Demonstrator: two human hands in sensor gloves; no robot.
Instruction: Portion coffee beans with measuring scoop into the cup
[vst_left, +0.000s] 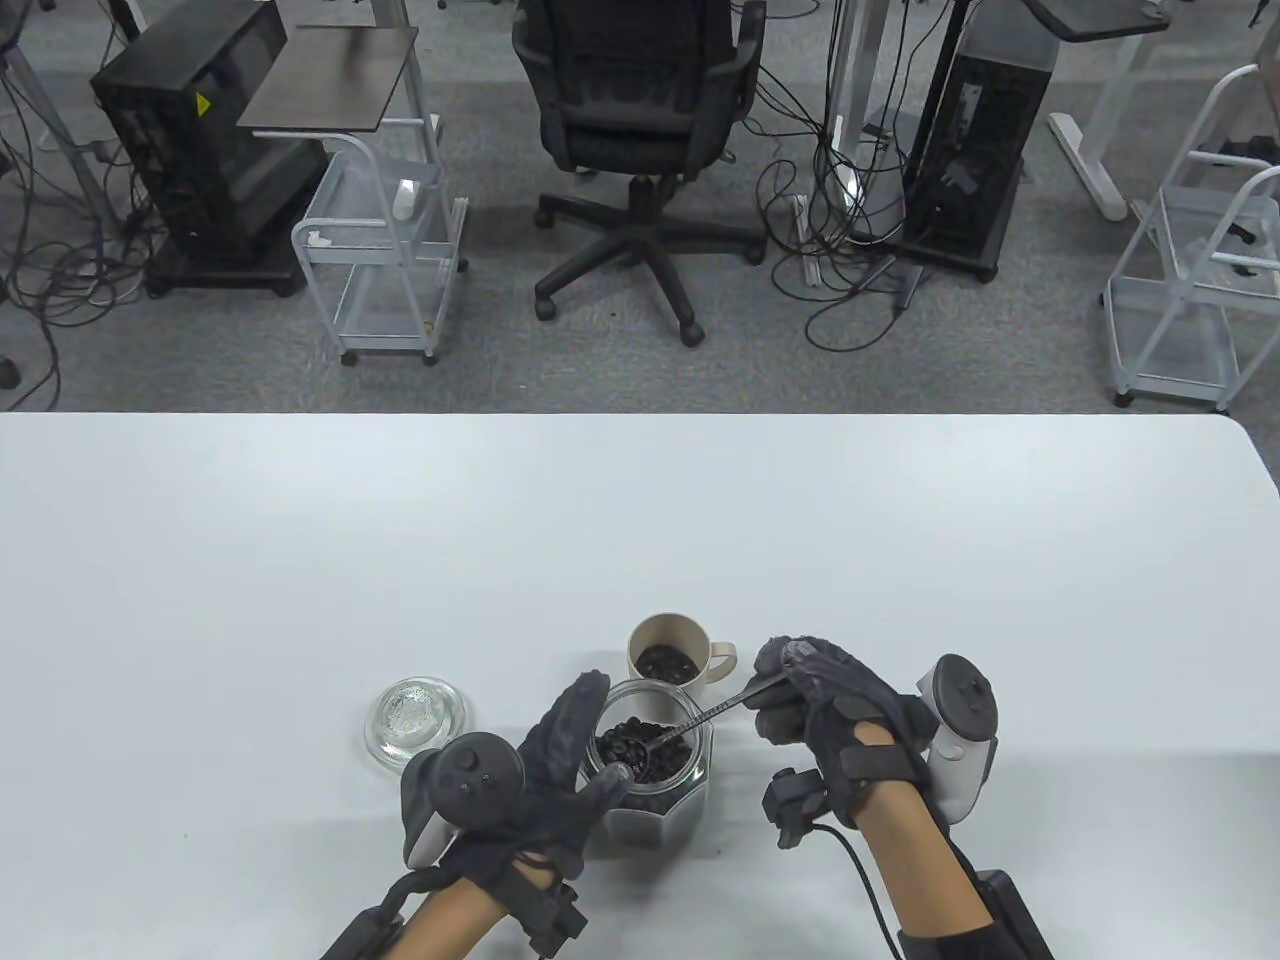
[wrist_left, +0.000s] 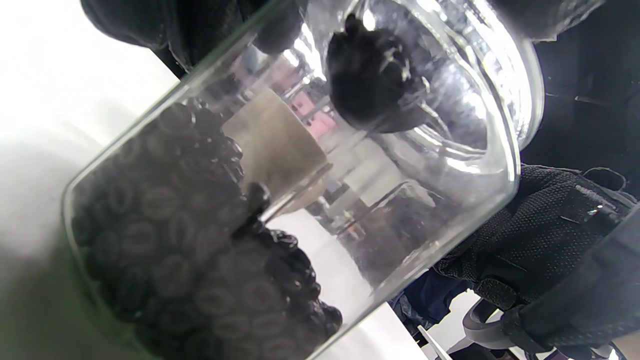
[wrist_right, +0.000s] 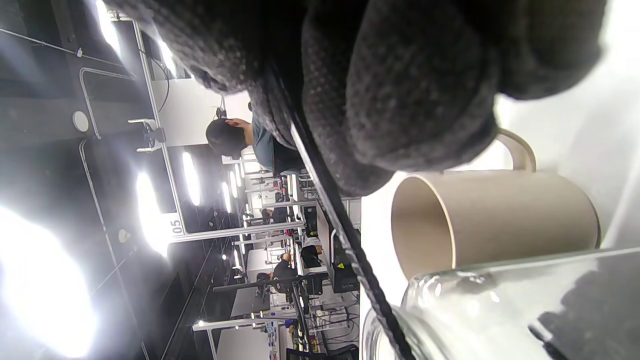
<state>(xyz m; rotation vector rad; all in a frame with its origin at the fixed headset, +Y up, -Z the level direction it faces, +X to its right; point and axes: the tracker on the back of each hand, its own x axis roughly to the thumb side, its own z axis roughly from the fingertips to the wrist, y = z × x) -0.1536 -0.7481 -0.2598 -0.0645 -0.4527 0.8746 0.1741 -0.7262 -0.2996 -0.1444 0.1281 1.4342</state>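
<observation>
Table view shows the left hand (vst_left: 545, 775) wrapped around the glass jar (vst_left: 655, 800) of coffee beans (vst_left: 640, 752) (thumb and fingers on opposite sides); the right hand (vst_left: 830, 710) has a closed pinch grip on the measuring scoop (vst_left: 690, 722) handle, its bowl down among the beans; the cup (vst_left: 668, 652) stands just behind the jar on the surface (vst_left: 640, 520).

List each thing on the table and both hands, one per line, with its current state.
Jar: open, upright, partly filled with coffee beans.
Lid: off, lying left of the jar.
Cup: upright, beans inside.
Scoop: bowl down in the jar.
Left hand: holds the jar.
Right hand: pinches the scoop's handle.
</observation>
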